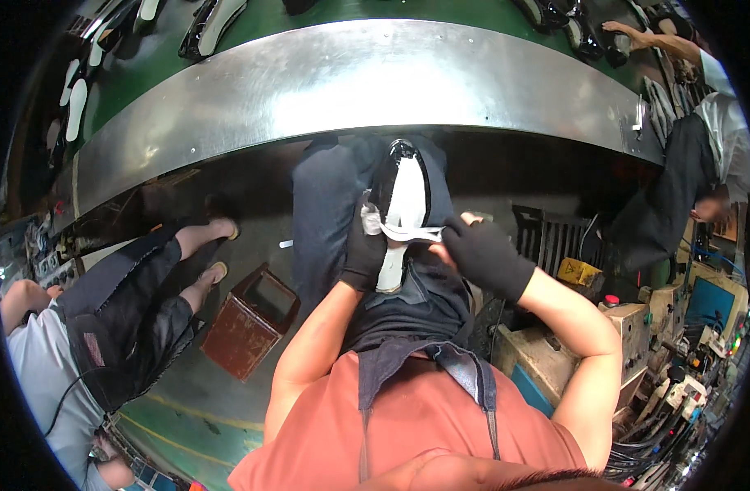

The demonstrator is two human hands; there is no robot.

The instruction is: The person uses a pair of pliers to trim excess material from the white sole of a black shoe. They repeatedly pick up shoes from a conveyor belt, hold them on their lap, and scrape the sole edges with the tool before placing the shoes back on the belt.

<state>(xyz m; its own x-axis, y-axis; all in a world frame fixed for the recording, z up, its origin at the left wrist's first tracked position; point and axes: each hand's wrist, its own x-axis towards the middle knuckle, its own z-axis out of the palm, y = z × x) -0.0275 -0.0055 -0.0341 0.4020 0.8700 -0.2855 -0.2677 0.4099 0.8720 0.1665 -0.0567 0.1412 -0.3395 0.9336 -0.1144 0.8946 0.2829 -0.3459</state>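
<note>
A glossy black shoe [382,182] lies over my lap with its toe pointing away from me and a white surface [410,188] facing up. Around its left side, near the heel half, my left hand [363,247] is closed; it wears a black glove, and pale wrapping shows on a finger. From the right, my gloved right hand [483,252] pinches the end of a white curved strip [421,235] that crosses the shoe. The fingertips show bare beyond the glove. Whether the strip is joined to the shoe, I cannot tell.
A metal-edged bench [252,90] spans the front, with black shoes [213,29] and white insoles [77,109] on its green top. A brown metal bin [242,327] stands left. Machinery [538,360] is close on my right. Other people sit left and right.
</note>
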